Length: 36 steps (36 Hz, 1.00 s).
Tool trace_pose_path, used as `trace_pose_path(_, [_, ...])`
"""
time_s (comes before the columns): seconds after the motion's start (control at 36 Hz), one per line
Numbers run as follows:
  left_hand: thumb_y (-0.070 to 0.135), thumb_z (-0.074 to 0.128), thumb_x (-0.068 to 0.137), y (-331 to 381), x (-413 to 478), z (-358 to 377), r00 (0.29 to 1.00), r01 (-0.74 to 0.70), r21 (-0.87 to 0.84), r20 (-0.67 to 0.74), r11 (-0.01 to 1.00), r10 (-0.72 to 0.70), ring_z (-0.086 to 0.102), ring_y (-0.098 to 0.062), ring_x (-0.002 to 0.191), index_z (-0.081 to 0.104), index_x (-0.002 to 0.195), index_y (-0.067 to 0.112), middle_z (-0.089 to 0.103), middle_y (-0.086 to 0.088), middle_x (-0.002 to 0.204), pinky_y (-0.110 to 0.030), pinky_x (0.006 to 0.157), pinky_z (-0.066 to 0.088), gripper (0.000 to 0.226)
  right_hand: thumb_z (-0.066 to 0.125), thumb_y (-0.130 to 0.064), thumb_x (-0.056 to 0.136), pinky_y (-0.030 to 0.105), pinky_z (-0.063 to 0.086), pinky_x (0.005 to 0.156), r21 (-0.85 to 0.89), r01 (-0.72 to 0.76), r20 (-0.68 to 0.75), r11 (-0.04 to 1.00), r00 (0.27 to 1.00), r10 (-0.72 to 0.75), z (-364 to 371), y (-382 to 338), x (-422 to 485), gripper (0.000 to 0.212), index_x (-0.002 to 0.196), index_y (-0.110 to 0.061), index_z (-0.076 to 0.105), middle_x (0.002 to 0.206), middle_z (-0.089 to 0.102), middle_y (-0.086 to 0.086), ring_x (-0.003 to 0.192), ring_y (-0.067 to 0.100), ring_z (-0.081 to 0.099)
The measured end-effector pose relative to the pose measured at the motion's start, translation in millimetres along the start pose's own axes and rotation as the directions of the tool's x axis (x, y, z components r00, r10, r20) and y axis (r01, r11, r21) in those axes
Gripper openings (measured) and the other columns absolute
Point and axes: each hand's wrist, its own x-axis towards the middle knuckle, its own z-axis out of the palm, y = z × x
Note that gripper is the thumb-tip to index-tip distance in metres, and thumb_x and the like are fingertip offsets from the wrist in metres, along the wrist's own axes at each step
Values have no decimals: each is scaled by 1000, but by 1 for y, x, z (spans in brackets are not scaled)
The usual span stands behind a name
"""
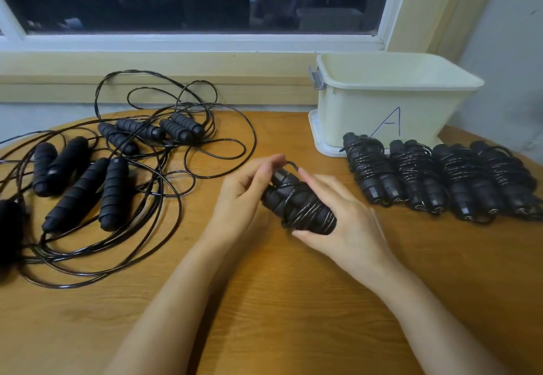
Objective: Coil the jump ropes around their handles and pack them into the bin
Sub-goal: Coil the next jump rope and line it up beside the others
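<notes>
A black jump rope bundle (pixel 296 201), its cord wound around two paired handles, is held above the middle of the wooden table (pixel 264 301). My right hand (pixel 349 227) cups the bundle from below and the right. My left hand (pixel 249 195) pinches the last loop of cord at the bundle's upper end. Several coiled bundles (pixel 435 177) lie in a row at the right, in front of the cream bin (pixel 390 101) marked "A". A tangle of uncoiled ropes (pixel 123 163) with black handles covers the left of the table.
The bin stands on its lid at the table's back right, by the wall. A window sill runs along the back. Loose cord loops reach to about the table's middle left. Bare wood lies in front of my forearms.
</notes>
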Motion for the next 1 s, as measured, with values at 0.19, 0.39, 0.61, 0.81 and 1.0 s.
trace_pose_path(0.19, [34,44,96,-2,0,7,972,223,-395,162,891,-172,59,-17,124,67,104,10,65,-2,131,-30,95,52,34,89,-28,67,14,39,102,264,-48,66,963,997,32,4,8,0,93,147,-37,43,134,50,-28,124,-5,50])
trace_pose_path(0.39, [34,39,101,-10,2,14,946,314,-504,94,805,-310,62,-30,118,67,101,5,68,-9,124,-48,104,48,41,66,-53,82,25,48,96,161,-60,23,985,998,57,11,5,-1,74,149,-41,38,134,50,-28,119,-2,54])
trace_pose_path(0.61, [47,34,102,-17,3,8,909,392,-436,46,810,-415,66,-35,106,65,112,2,68,-26,110,-50,98,50,55,53,-65,79,25,52,61,-434,151,-18,888,984,-176,14,-1,-3,77,146,-28,46,132,54,-12,112,14,52])
trace_pose_path(0.81, [59,32,97,-26,3,9,926,373,-176,10,911,-377,62,-14,117,64,125,17,71,-1,117,-40,110,41,60,56,-70,82,28,45,90,-344,-49,172,938,978,114,9,-2,-1,100,157,-33,1,148,34,-18,135,5,27])
trace_pose_path(1.0, [40,31,105,-30,6,-1,922,286,-87,-246,954,-299,61,-11,112,60,127,13,67,0,116,-34,103,46,44,59,-65,84,41,28,116,-218,-119,89,969,986,141,10,-2,-6,95,155,-41,0,164,-5,-15,150,8,-3])
